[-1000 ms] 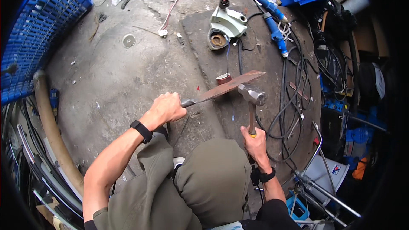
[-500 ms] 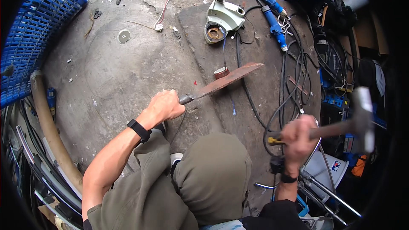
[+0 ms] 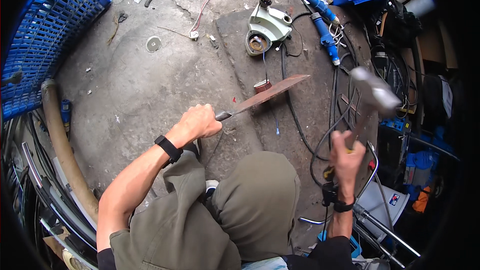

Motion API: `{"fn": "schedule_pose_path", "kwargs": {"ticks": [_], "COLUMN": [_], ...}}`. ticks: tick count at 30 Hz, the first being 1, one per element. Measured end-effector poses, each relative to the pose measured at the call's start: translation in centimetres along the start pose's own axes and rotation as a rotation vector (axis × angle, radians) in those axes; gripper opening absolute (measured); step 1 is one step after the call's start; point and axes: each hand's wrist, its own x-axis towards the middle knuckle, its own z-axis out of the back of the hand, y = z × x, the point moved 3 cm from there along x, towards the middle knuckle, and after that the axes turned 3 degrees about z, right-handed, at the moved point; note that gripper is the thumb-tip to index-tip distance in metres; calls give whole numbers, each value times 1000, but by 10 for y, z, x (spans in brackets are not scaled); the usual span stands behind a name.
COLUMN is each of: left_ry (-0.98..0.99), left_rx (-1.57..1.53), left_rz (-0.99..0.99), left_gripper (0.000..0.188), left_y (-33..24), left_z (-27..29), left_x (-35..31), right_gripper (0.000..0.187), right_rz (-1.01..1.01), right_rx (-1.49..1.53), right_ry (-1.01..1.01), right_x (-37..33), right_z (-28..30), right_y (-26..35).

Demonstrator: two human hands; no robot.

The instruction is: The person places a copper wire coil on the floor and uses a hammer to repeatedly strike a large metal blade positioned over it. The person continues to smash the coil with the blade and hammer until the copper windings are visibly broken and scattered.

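Note:
My left hand (image 3: 201, 121) is closed around the dark handle of a rusty machete (image 3: 275, 93). Its long flat reddish blade points away to the right, above the floor. Just beyond the blade sits a small round reddish-brown part (image 3: 262, 86) with blue wires; the blade hides some of it, and I cannot tell whether they touch. On the right, my right hand (image 3: 347, 155) grips a hammer (image 3: 374, 91) by its handle. The hammer head, smeared by motion, is raised and well apart from the blade.
A pale green machine housing (image 3: 269, 26) lies on the floor ahead. Blue connectors (image 3: 326, 40) and black cables (image 3: 334, 105) run along the right. A blue plastic crate (image 3: 47, 35) and a brown tube (image 3: 65, 145) stand left. A grey-white bin (image 3: 382, 202) is by my right arm.
The hammer has swung up and to the left, its handle now steeper. My left hand and the machete keep nearly the same place, while the whole view has shifted slightly.

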Motion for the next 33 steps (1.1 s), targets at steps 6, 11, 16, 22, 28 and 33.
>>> {"fn": "schedule_pose_path", "kwargs": {"ticks": [6,11,16,22,28,33], "left_ry": [30,-8,5,-19,26,-27], "left_rx": [-43,-17,-27,-23,-18,-30], "left_rz": [-33,-125,-79,-87,-87,-168], "left_gripper": [30,30,30,29,29,30], "left_y": [5,-1,2,2,5,6], "left_z": [2,-18,-14,-14,-13,-27], "left_x": [-4,-3,-4,2,0,-9], "right_gripper": [30,39,34,32,29,35], "right_rz": [467,-131,-181,49,466,-93], "right_rx": [609,-80,119,-66,592,-91], "right_ry": [-1,268,196,-37,-43,266], "right_x": [15,-14,-24,-11,-7,-33], "right_z": [-5,-95,-81,-1,12,-88], "right_y": [50,-106,-77,-6,45,-112]}}
